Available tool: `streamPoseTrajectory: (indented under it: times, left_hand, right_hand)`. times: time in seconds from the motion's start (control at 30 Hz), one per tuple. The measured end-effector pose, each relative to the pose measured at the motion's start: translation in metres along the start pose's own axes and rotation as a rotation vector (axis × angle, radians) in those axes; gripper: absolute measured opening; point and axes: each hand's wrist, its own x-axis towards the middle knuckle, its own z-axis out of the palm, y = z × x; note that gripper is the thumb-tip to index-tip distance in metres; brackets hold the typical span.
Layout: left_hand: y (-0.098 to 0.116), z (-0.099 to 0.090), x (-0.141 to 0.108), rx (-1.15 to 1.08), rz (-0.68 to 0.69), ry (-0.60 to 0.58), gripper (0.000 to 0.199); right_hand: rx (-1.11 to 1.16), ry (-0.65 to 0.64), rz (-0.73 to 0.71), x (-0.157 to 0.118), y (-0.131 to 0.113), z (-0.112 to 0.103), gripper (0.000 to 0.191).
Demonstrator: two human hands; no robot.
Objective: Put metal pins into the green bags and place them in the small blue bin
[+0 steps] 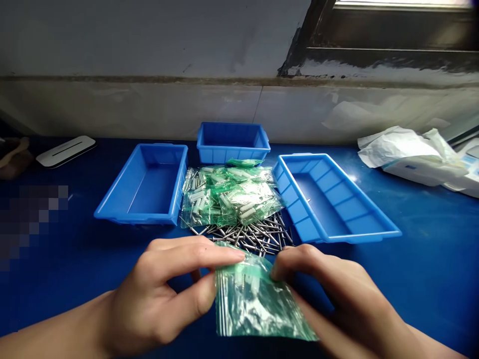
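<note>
Fingers of the left hand [164,294] and right hand [329,294] pinch a green bag stack [254,304] by its top edge, near side of the screw heap [250,235] between blue trays [144,184].

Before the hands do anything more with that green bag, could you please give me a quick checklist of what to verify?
1. Left hand pinches green bag at its top edge: ok.
2. Right hand grips the same edge: ok.
3. Bag mouth open: cannot tell.
4. Loose metal pins within reach behind the bag: ok.
5. Right tray unobstructed: ok.
6. Filled bags clear of the hands: ok.
</note>
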Motion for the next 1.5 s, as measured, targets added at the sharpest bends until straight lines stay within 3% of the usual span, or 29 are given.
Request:
streamPoseTrajectory:
  times: [0.1,0.23,0.3,0.37,0.43,0.6,0.7,0.8,0.9,1.0,1.07,1.13,1.27,1.5]
  left_hand:
    - [-0.001,0.0,-0.001,-0.032,0.005,-0.003,0.046]
    - [-0.001,0.004,-0.003,-0.165,-0.082,0.012,0.067]
    - [-0.001,0.005,-0.002,-0.16,-0.065,-0.004,0.057]
    - [0.0,0.004,0.001,-0.051,0.008,-0.062,0.028]
    - [0.001,0.002,0.005,0.06,0.08,-0.082,0.015]
    - [0.006,-0.001,0.012,0.269,0.212,-0.1,0.013]
    - [0.005,0.001,0.01,0.275,0.254,-0.12,0.017]
    - [0.001,0.005,0.003,0.216,0.195,-0.074,0.024]
    - [-0.002,0.006,-0.001,0.133,-0.011,0.057,0.027]
    - [-0.001,0.004,0.002,0.059,-0.174,0.042,0.021]
    - [0.001,0.003,0.005,0.069,-0.157,-0.041,0.012]
    - [0.002,0.001,0.007,0.099,-0.095,-0.091,0.015]
    - [0.002,-0.001,0.009,0.139,-0.067,-0.061,0.018]
    - [0.002,-0.001,0.011,0.153,-0.064,-0.1,0.017]
  right_hand:
    - [-0.019,0.005,0.074,0.001,-0.002,0.003,0.013]
    - [-0.016,-0.009,0.091,0.001,-0.003,0.007,0.026]
    - [-0.008,-0.023,0.093,0.001,-0.004,0.008,0.03]
    - [0.015,-0.047,0.097,0.002,-0.005,0.006,0.031]
    - [0.076,-0.091,0.106,0.004,-0.007,0.002,0.03]
    - [0.267,-0.216,0.149,0.011,-0.008,-0.005,0.024]
    - [0.237,-0.189,0.14,0.01,-0.004,0.0,0.022]
    - [0.16,-0.11,0.098,0.008,-0.001,0.005,0.018]
    - [0.164,-0.074,0.054,0.009,-0.002,0.005,0.019]
    - [0.224,-0.093,0.046,0.011,-0.004,0.002,0.026]
    - [0.241,-0.109,0.042,0.011,-0.002,0.003,0.029]
    - [0.217,-0.096,0.041,0.008,0.001,0.005,0.027]
    - [0.107,-0.033,0.072,0.002,0.009,0.009,0.011]
    - [0.053,-0.038,0.075,-0.002,0.006,0.008,0.01]
